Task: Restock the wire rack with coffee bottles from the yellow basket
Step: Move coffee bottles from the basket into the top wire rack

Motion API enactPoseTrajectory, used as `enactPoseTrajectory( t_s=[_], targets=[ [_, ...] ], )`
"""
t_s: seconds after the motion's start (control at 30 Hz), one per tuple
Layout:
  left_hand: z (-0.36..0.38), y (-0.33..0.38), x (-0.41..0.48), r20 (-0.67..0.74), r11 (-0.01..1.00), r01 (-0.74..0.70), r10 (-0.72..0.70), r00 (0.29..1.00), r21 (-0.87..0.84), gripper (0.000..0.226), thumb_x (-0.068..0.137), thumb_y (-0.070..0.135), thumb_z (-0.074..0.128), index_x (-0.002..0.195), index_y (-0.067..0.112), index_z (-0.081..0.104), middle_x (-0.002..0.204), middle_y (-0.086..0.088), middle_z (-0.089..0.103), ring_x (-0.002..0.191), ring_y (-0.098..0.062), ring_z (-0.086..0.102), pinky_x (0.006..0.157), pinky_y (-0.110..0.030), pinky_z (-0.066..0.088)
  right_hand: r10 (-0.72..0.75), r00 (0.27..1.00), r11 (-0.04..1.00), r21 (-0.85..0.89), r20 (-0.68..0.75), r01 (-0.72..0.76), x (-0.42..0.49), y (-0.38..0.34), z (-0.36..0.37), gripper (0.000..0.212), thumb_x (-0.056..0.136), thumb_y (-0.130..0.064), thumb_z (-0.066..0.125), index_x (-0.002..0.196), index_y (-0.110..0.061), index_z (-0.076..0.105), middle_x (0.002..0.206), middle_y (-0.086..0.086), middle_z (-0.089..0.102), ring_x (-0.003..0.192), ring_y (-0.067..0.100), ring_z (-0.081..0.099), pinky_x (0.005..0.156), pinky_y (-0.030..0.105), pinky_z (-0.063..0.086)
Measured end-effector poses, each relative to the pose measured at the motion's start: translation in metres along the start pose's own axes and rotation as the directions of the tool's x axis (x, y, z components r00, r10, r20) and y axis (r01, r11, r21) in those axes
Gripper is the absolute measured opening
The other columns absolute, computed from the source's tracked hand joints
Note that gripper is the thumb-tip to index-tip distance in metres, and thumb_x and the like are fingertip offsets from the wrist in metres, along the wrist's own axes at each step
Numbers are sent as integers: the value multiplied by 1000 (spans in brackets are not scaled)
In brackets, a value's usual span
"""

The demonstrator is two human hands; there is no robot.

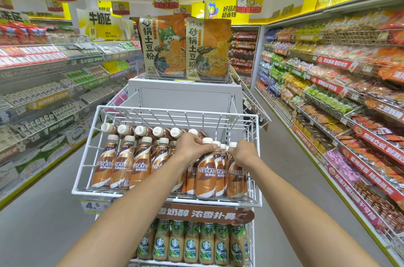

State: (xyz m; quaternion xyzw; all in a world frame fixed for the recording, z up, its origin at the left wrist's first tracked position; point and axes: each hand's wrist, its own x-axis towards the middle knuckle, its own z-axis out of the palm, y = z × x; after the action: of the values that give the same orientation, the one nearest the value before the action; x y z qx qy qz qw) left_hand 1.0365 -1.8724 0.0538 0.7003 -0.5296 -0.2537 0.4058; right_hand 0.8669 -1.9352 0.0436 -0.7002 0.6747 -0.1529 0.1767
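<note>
A white wire rack (87, 153) stands in front of me, its upper shelf filled with brown Nescafe coffee bottles (122, 164) with white caps. More bottles lie on their sides along the back (140, 130). My left hand (191, 146) rests on the necks of upright bottles near the middle, fingers curled around a white-capped bottle (206, 170). My right hand (243, 153) grips the neck of the rightmost front bottle (236, 179). The yellow basket is out of view.
A lower shelf holds green-labelled Starbucks bottles (192, 242). Two large noodle packs (185, 48) stand on top of the grey display (185, 96) behind the rack. Stocked shelves line the aisle on the left (43, 91) and right (338, 91). A price tag (93, 205) hangs at the rack's front.
</note>
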Motion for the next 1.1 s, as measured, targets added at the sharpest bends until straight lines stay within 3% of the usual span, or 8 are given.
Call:
enactPoseTrajectory(
  t_s=[0.1,0.23,0.3,0.37,0.47,0.53,0.7,1.1],
  targets=[
    [-13,3,-18,-21,1000,-5,4,1000,-17,46,80,47,85,96,5,77,99,-5,76,98,-19,69,84,-35,57,-5,1000,1000,10,-28,5,-3,1,3,39,107,-35,59,81,-6,53,92,12,60,83,29,58,71,34,44],
    [-49,-5,-49,42,983,-105,100,994,150,41,90,48,75,104,9,75,103,-7,78,100,-24,73,90,-39,60,-16,1000,997,75,-8,16,-27,-2,-9,51,109,-46,47,74,-10,52,99,17,68,95,33,67,88,42,56],
    [-71,-13,-65,121,926,-193,161,979,324,41,93,50,68,106,11,70,112,-15,77,104,-30,73,94,-46,60,-50,999,995,89,-8,50,-48,-3,-22,52,110,-49,42,99,-3,65,122,23,69,120,39,66,106,47,52],
    [-94,-22,-82,251,779,-294,180,951,554,56,95,56,61,127,10,64,126,-10,71,112,-27,69,100,-48,58,-123,992,991,54,-40,125,-74,-2,-32,64,110,-49,41,143,4,54,151,23,56,141,39,53,118,48,42],
    [-122,-45,-107,386,516,-409,157,909,753,66,96,64,52,137,12,54,129,-9,68,115,-26,65,103,-45,55,-262,964,962,-97,-39,257,-122,-5,-37,75,107,-59,39,156,-3,41,160,21,46,147,37,46,122,52,39],
    [-134,-64,-126,401,448,-418,138,906,790,69,96,67,49,141,14,51,135,-12,64,125,-30,61,111,-50,50,-313,950,920,-249,-1,303,-153,-8,-30,75,105,-63,37,158,-9,39,161,22,42,150,39,41,123,54,36],
    [-144,-129,-169,424,486,-440,150,893,755,70,97,67,47,143,15,50,142,-15,59,131,-35,57,107,-53,50,-392,915,797,-462,94,389,-223,-26,23,74,104,-67,34,159,-17,38,167,17,33,154,38,32,124,58,32],
    [-77,-328,-229,535,685,-314,-131,834,657,59,97,63,50,125,11,58,128,-19,67,117,-37,64,98,-50,55,-333,846,799,-352,416,488,-279,3,264,65,107,-56,41,156,-13,40,156,20,44,144,40,42,116,53,41]
  ],
)
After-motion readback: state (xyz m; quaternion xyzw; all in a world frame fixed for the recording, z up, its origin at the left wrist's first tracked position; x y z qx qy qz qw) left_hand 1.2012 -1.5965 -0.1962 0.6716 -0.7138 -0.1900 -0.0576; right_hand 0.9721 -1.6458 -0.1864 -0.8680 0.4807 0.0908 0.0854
